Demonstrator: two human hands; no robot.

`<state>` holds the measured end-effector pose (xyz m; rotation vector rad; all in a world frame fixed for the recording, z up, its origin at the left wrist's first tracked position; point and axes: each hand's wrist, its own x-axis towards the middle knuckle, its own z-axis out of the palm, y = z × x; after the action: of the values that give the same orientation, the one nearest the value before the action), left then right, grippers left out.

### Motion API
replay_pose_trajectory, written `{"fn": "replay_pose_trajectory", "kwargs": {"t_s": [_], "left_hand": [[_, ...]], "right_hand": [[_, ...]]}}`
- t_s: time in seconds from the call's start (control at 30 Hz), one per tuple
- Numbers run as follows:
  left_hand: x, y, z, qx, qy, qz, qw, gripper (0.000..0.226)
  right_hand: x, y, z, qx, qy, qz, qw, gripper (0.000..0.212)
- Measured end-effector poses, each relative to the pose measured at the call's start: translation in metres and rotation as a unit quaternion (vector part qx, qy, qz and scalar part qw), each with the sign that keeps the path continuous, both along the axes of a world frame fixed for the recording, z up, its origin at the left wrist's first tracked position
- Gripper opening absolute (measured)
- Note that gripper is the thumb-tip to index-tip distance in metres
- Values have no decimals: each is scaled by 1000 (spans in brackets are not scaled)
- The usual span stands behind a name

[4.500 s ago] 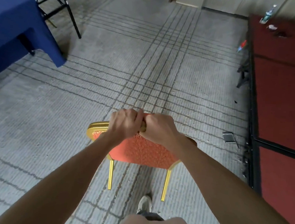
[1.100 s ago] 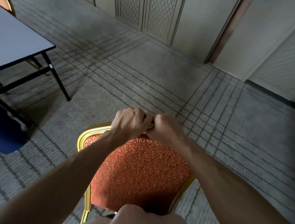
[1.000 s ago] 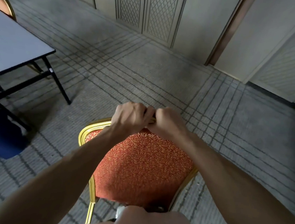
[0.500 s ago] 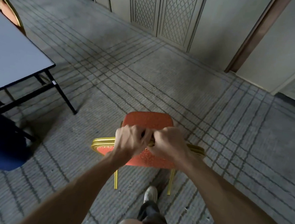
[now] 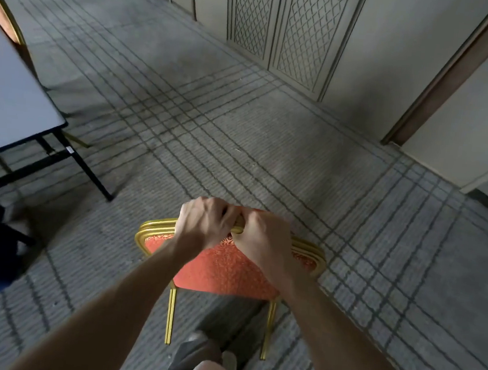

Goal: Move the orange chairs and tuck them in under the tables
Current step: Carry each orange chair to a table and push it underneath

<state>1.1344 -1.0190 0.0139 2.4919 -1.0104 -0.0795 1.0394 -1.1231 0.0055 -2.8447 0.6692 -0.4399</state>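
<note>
Chair [image 5: 224, 268] centre, on carpet [image 5: 240, 143]; left hand [image 5: 204, 222], right hand [image 5: 264, 239] side by side on backrest [image 5: 158, 225] top. Worktop [image 5: 10, 102] left, second chair [image 5: 5, 17] behind it.

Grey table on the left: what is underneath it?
Its black legs show, and a gold chair leg pokes out beside them. An orange chair back rises behind the far edge. The tabletop covers the seat and everything else beneath.

Gold-framed orange chair [image 5: 224, 268], upright, well apart from the grey table [image 5: 10, 102]
</note>
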Motion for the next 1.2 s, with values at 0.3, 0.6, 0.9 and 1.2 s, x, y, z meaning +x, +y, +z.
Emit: {"fn": "replay_pose_trajectory", "kwargs": {"t_s": [0.3, 0.6, 0.9, 1.2], "left_hand": [[103, -88, 13, -20, -20, -57, 998, 55], [252, -228, 13, 24, -31, 3, 999, 53], [365, -292, 34, 17, -20, 10, 1000, 51], [443, -319, 49, -17, -77, 101, 992, 61]], "right_hand": [[97, -96, 14, -3, -51, 13, 999, 21], [250, -228, 29, 72, -5, 43, 996, 38], [367, -298, 40, 41, -12, 80, 996, 43], [468, -345, 50, -65, -97, 166, 979, 23]]}}
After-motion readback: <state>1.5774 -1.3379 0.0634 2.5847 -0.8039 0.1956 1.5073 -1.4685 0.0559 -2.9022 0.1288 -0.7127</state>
